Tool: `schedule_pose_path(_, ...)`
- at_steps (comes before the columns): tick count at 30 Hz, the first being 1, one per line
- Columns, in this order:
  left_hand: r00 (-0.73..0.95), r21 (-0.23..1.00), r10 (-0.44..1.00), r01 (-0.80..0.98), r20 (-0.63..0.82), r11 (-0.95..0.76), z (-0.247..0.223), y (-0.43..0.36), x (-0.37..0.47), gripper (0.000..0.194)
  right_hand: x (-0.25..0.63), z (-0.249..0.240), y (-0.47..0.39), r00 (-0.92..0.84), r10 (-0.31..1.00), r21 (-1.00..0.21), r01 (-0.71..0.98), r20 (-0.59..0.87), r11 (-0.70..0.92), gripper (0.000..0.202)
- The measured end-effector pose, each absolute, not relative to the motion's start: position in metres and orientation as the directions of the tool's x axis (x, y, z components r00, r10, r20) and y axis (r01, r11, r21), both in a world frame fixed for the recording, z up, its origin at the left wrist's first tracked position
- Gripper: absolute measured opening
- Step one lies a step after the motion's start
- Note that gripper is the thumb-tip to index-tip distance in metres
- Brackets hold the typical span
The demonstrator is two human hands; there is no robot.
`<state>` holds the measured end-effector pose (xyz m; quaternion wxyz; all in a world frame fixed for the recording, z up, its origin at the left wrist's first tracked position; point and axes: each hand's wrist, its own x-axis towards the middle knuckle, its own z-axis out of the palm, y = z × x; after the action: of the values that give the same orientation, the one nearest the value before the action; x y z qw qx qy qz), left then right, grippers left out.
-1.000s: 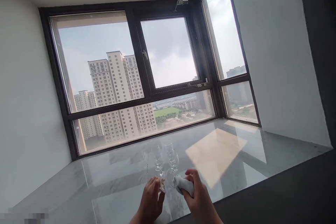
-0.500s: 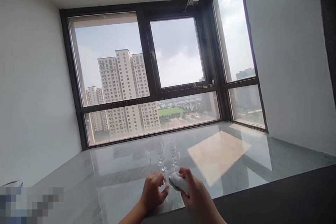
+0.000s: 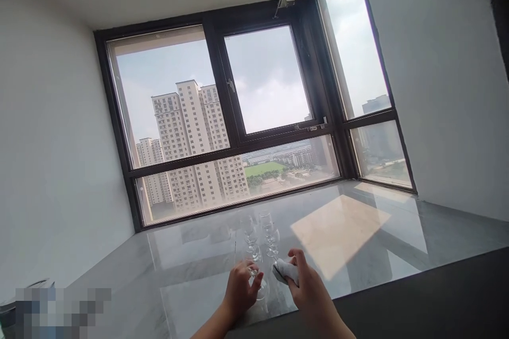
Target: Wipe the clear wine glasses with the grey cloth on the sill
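My left hand [image 3: 242,287] is closed on a small clear stemmed glass [image 3: 261,291], whose round foot seems to point toward me below the fingers. Most of its bowl is hard to make out against the shiny sill. In my right hand [image 3: 308,280] is a bunched grey-white cloth [image 3: 285,271], gripped between thumb and fingers just right of that glass and apart from it. Beyond both hands stand several clear stemmed glasses, among them one at the left [image 3: 250,233] and another at the right [image 3: 272,242], close together on the sill.
The glossy grey stone sill [image 3: 199,275] ends at a front edge near my wrists. A dark-framed window [image 3: 234,143] rises behind it, with walls at both sides. Bright sunlight [image 3: 338,233] falls right of the glasses. At lower left lies a partly blurred-out object [image 3: 40,286].
The cloth in my right hand has drawn away from the glass, leaving a gap. My left hand keeps its hold, and the glass's foot shows more clearly. The view has tilted slightly.
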<state>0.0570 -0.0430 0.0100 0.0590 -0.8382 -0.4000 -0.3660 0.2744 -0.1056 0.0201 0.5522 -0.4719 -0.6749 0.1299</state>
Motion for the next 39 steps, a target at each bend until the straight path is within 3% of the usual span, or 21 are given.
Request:
schedule_pose_path(7,0.439,0.245,0.697,0.718,0.567,-0.652,0.014,-0.041,0.060,0.038,0.258,0.028,-0.114,-0.031,0.753,-0.705,0.327,0.657,0.629,0.045)
schedule_pose_path(11,0.444,0.288,0.724,0.708,0.528,-0.644,0.014,-0.039,0.061,0.044,0.266,0.030,-0.113,0.006,0.740,-0.695,0.350,0.672,0.628,0.039)
schedule_pose_path(19,0.443,0.332,0.763,0.712,0.470,-0.619,0.009,-0.031,0.061,0.049,0.298,0.003,-0.090,0.101,0.758,-0.646,0.602,0.644,0.469,0.030)
schedule_pose_path(25,0.438,0.394,0.787,0.693,0.434,-0.603,0.013,-0.033,0.062,0.025,0.324,-0.021,-0.074,0.181,0.791,-0.636,0.708,0.584,0.308,0.026)
schedule_pose_path(31,0.412,0.334,0.784,0.738,0.465,-0.586,0.015,-0.036,0.063,0.029,0.336,-0.024,-0.067,0.232,0.830,-0.694,0.680,0.507,0.234,0.024)
schedule_pose_path(39,0.333,0.375,0.861,0.796,0.384,-0.474,0.012,-0.034,0.065,0.037,0.344,-0.019,-0.057,0.296,0.872,-0.796,0.584,0.390,0.158,0.026)
